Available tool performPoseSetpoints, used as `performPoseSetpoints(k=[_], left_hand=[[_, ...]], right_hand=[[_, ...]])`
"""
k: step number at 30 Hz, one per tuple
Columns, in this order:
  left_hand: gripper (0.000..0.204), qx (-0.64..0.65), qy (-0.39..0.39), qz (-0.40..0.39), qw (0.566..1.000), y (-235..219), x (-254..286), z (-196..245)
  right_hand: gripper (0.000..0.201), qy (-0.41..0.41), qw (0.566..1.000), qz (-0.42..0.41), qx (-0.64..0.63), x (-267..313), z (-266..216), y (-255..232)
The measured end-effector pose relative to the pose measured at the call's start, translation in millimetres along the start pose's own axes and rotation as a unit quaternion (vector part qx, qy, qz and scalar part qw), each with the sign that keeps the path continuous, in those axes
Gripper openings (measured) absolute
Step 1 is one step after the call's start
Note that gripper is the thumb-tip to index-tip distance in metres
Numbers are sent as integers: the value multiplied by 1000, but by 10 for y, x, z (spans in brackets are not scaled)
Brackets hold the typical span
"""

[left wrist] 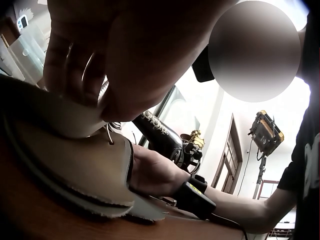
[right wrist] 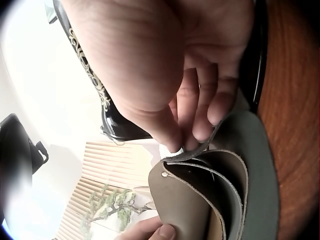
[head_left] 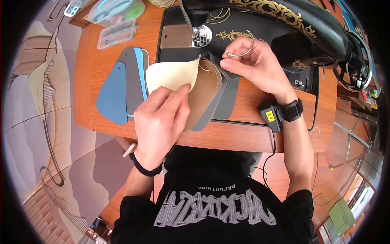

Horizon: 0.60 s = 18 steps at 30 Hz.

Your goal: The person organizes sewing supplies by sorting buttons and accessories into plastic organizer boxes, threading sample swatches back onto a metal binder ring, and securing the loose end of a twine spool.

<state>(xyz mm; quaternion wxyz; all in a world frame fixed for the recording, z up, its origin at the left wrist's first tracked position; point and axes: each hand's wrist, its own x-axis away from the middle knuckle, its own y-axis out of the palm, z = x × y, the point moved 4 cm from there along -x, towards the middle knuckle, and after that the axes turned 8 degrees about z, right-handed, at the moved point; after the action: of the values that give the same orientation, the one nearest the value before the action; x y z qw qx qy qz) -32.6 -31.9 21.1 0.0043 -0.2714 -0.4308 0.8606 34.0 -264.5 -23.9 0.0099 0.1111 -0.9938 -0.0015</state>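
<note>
My left hand [head_left: 160, 116] pinches the edge of a cream leather swatch [head_left: 168, 75], which bends up from the stack. Under it lie a tan-brown swatch [head_left: 203, 93] and several grey ones, with a dark green-grey swatch [head_left: 228, 99] at the right. An opened metal ring [head_left: 252, 42] arcs over the fingers of my right hand [head_left: 262, 67]; part of the ring shows through the swatches' holes. In the right wrist view, thumb and fingertips of that hand pinch the narrow tip of a dark grey swatch [right wrist: 192, 151].
Blue [head_left: 113, 95] and grey [head_left: 132, 73] swatches lie fanned on the wooden table [head_left: 231, 136] at the left. A black sewing machine [head_left: 284, 16] stands behind my hands. Clear plastic boxes [head_left: 118, 34] sit at the back left.
</note>
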Motion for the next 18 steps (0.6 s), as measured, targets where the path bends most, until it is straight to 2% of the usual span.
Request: performPoseSetpoints(k=[4, 11, 14, 18], left_hand=[[24, -19, 14, -39, 999, 3, -4, 39], [24, -35, 27, -51, 998, 66, 3, 85], [27, -37, 35, -50, 997, 103, -13, 94], [43, -40, 29, -27, 998, 125, -38, 136]], right_hand=[[14, -2, 1000, 3, 8, -5, 8, 6], [13, -1, 1000, -7, -10, -2, 12, 5], [11, -12, 1000, -1, -6, 2, 6, 21], [11, -12, 1000, -8, -6, 6, -16, 21]])
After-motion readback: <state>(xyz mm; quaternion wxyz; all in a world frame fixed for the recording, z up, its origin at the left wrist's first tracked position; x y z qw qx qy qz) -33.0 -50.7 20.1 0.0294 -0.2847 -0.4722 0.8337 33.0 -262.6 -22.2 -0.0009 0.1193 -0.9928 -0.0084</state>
